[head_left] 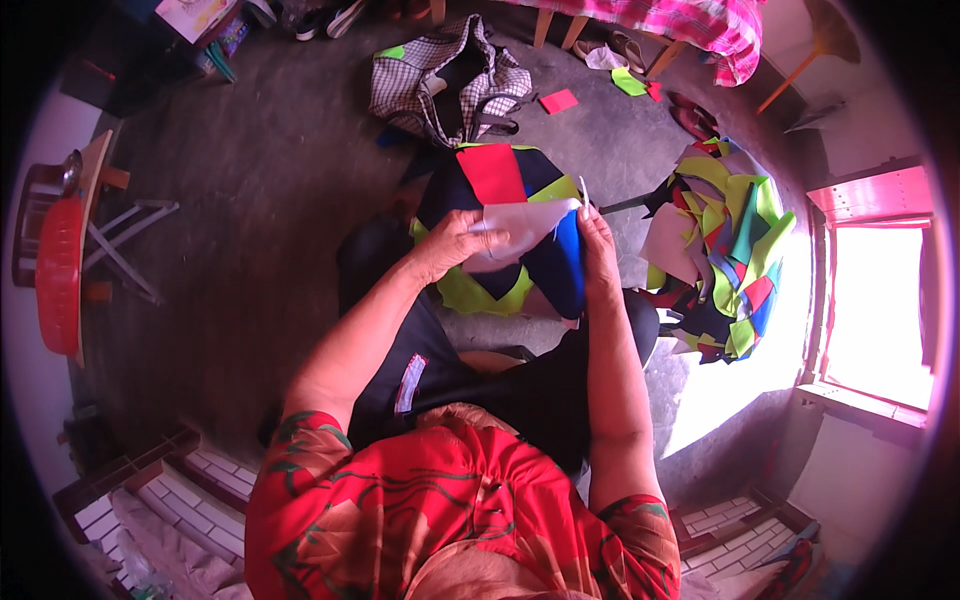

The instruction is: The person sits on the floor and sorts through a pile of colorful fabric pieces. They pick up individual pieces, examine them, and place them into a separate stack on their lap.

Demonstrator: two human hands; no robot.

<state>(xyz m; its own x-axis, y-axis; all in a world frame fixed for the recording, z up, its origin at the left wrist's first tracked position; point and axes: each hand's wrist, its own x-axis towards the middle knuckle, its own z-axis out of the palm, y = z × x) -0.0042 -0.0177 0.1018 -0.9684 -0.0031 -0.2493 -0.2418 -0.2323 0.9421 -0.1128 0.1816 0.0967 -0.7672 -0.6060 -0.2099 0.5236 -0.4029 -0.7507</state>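
Note:
Over my lap, a white cloth piece (518, 228) is stretched between my two hands. My left hand (455, 246) is closed on its left end, fingers lying along the cloth. At its right corner my right hand (598, 248) pinches the edge, and a thin pale tip rises above those fingers, too small to name. Beneath lies a heap of coloured cloth pieces: a red piece (491, 174) at the far side, a blue piece (568, 262) beside my right hand, and a yellow-green piece (487, 292) at the near side.
A large pile of cloth scraps (735, 235) lies to the right. Ahead is a checked bag (447, 85), with a red scrap (558, 101) near it. On the left stand a red tub (62, 275) and a folding metal stand (125, 240). A bright window (878, 300) is at right.

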